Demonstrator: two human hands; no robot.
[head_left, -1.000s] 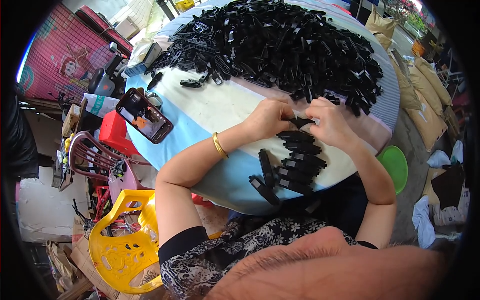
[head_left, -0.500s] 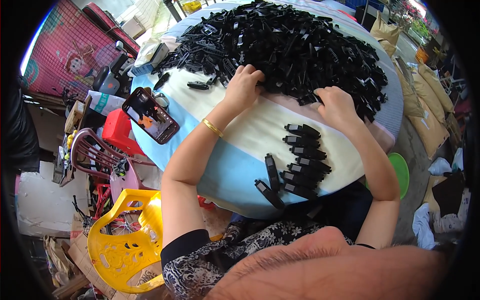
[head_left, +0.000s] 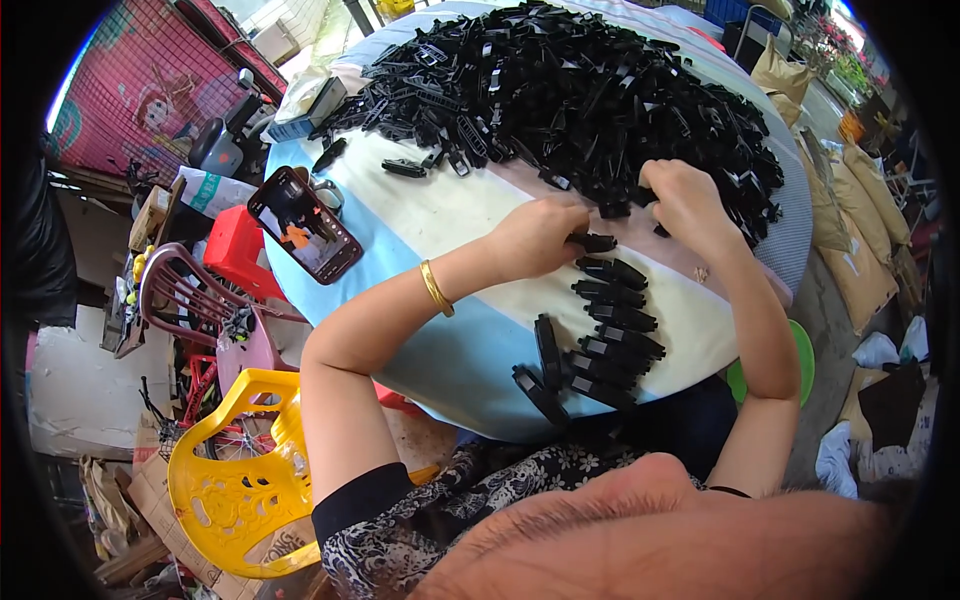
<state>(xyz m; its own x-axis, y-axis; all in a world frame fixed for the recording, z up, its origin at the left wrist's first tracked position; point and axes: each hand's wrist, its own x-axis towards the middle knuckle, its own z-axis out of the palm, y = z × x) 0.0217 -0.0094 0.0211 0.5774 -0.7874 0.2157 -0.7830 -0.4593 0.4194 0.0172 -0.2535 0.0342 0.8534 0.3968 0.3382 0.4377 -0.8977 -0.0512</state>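
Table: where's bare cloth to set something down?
Widest: cloth between phone, pile and left forearm. Also cloth between that forearm and the two pieces left of the row. Crowded: under the pile, along the row, and between left hand and right hand.

Dark capital letters stand on the cardboard (head_left: pixel 287 543), and the teal-banded bag (head_left: pixel 207 190) seems to bear characters.

Bright daylight, strongest near upper corners; fisheye rim black; glints on black pile (head_left: pixel 590 100).
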